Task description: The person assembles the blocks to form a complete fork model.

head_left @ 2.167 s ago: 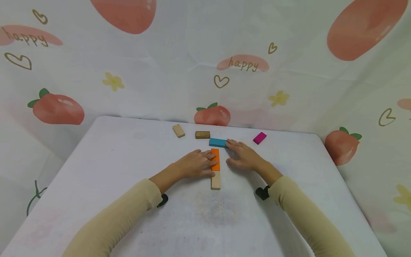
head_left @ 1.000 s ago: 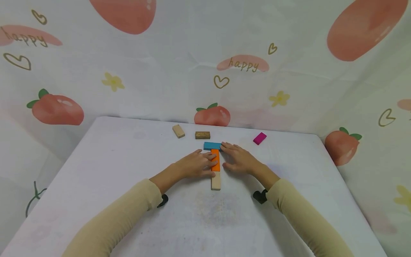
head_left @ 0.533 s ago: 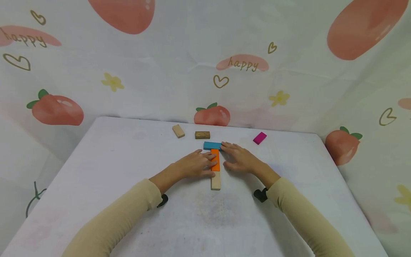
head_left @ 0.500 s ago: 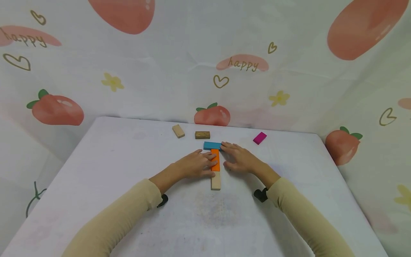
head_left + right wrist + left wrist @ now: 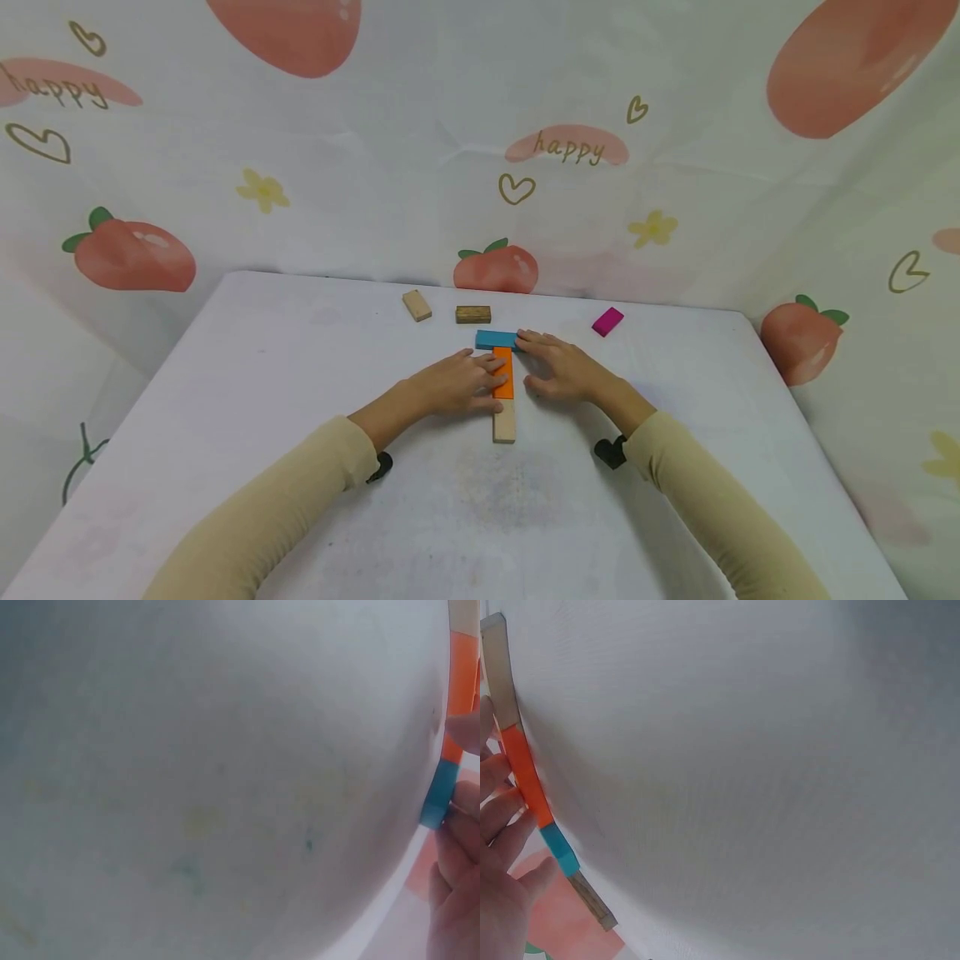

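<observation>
An orange block [image 5: 504, 385] and a pale wooden block [image 5: 504, 427] lie end to end on the white table. Across the orange block's far end sits a blue block [image 5: 495, 340], so the three form a T. My left hand [image 5: 457, 383] reaches in from the left, its spread fingers resting on the orange block and its thumb at the wooden one. With outstretched fingertips, my right hand [image 5: 564, 367] touches the blue block's right end, which they partly cover. In the right wrist view, fingertips [image 5: 465, 799] are right against the blue block [image 5: 439, 793].
Behind the T, near the table's back edge, lie another pale wooden block [image 5: 417, 306] and a brown block [image 5: 473, 314]. A magenta block [image 5: 607, 322] is farther right. A printed cloth [image 5: 375, 150] hangs behind the white table [image 5: 300, 367].
The right hand has slid the blue block left and slightly nearer, against the orange block's far end. Over the last second it has stayed there; the left hand has kept its place.
</observation>
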Tool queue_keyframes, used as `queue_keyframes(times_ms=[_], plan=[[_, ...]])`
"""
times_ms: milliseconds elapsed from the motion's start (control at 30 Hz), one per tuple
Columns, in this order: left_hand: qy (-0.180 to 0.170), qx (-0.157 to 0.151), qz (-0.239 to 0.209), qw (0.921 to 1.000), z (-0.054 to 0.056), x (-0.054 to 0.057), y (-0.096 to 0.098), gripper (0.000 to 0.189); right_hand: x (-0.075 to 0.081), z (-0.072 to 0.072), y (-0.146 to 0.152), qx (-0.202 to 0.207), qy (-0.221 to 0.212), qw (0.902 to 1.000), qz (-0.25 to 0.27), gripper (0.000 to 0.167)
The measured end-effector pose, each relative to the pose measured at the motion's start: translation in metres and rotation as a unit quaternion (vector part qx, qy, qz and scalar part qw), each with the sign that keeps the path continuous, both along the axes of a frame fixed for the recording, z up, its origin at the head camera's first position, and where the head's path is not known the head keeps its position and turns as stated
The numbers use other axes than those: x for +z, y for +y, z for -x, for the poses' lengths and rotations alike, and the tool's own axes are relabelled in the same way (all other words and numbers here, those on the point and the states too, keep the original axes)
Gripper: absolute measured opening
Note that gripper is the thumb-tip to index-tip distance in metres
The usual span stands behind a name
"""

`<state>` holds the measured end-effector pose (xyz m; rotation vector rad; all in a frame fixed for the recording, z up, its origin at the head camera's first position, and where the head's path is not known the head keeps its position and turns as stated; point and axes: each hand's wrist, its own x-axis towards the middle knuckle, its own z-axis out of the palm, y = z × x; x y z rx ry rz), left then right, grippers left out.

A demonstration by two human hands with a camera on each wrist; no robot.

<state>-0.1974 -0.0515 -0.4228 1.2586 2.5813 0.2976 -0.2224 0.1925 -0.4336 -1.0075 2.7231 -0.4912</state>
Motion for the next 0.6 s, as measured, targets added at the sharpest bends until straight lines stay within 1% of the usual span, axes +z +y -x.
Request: queue_keyframes(times_ms=[267, 600], plan=[[0.013, -0.003, 0.0, 0.9999, -0.0004, -0.0008, -0.0004, 0.058, 0.0018, -0.001, -0.0012, -0.012, -0.002, 0.9999, -0.009, 0.067], [0.007, 0.0, 0.0, 1.0, -0.0019, 0.0018, -0.0006, 0.056, 0.0021, -0.0014, -0.0031, -0.01, 0.004, 0.9999, -0.013, 0.065]])
